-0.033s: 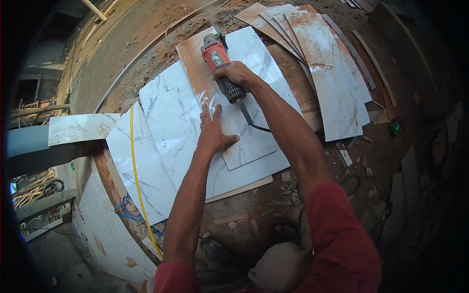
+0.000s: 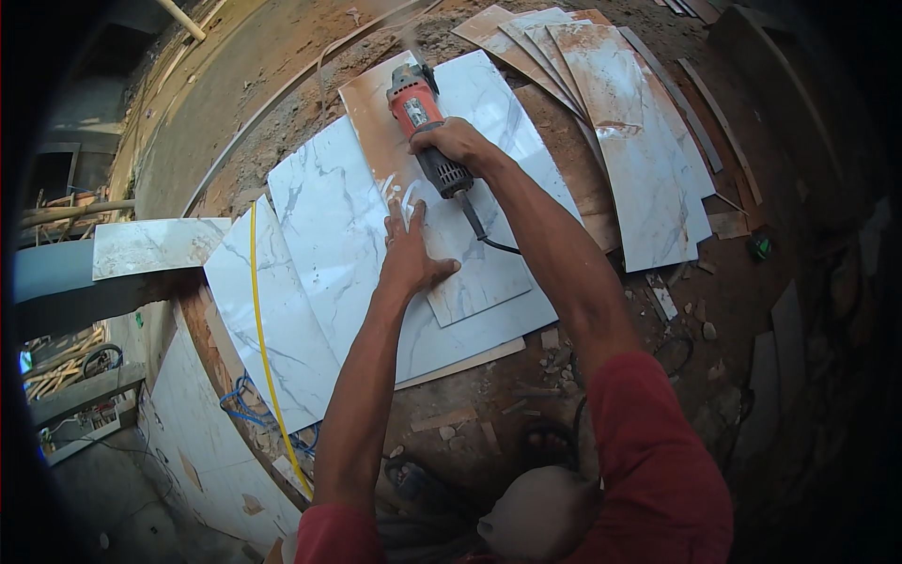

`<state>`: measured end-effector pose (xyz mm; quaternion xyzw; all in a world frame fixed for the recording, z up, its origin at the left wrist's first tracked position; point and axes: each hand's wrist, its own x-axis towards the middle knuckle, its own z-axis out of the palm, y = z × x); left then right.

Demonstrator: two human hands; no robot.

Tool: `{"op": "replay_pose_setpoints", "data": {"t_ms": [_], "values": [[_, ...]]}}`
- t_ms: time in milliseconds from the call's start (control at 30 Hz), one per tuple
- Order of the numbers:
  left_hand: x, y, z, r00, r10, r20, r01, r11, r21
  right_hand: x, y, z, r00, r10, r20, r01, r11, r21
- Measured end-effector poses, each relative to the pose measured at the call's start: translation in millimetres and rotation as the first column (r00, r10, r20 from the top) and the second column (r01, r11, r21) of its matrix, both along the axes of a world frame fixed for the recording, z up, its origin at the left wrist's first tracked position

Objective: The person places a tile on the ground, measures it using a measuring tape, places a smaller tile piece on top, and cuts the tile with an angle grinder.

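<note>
My right hand [image 2: 458, 143] is closed around the body of a red and black angle grinder [image 2: 420, 105], whose head rests on the far part of a white marble-patterned tile [image 2: 474, 273] lying on the ground. A little dust rises at the grinder's head. My left hand [image 2: 412, 252] lies flat on the same tile, fingers spread, just below the grinder. The grinder's black cable [image 2: 479, 230] trails over the tile beside my right forearm. Under this tile lie larger white tiles [image 2: 319, 244].
More dusty tiles [image 2: 639, 160] are fanned out at the upper right. A yellow strip [image 2: 265, 357] runs along the left tiles, with blue cord [image 2: 240, 406] near it. Another tile [image 2: 150, 246] rests on a ledge at left. Rubble and tile scraps [image 2: 554, 362] cover the dirt.
</note>
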<state>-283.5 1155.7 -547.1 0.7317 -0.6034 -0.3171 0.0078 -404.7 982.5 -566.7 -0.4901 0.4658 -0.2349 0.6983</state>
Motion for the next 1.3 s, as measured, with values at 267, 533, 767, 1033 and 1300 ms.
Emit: {"op": "replay_pose_setpoints", "data": {"t_ms": [267, 533, 767, 1033, 1300], "values": [[0, 0, -1, 1.0, -0.027, 0.01, 0.027, 0.999, -0.025, -5, 8, 3, 1.0, 0.008, -0.003, -0.008, 1.0, -0.002], [0, 1, -2, 0.999, -0.024, 0.026, 0.025, 0.999, -0.033, -8, 15, 3, 1.0, 0.005, 0.001, -0.005, 1.0, 0.006], [1, 1, -3, 1.0, -0.021, 0.01, 0.021, 0.999, -0.043, -10, 21, 3, 1.0, -0.001, 0.01, 0.001, 1.0, -0.01], [-1, 1, 1, 1.0, -0.021, 0.016, 0.022, 0.999, -0.024, -12, 28, 2, 1.0, -0.012, -0.005, 0.012, 1.0, -0.005], [-2, 1, 1, 0.999, -0.028, 0.039, 0.029, 0.999, -0.019, -15, 34, 3, 1.0, -0.008, 0.006, 0.008, 0.999, -0.039]]}}
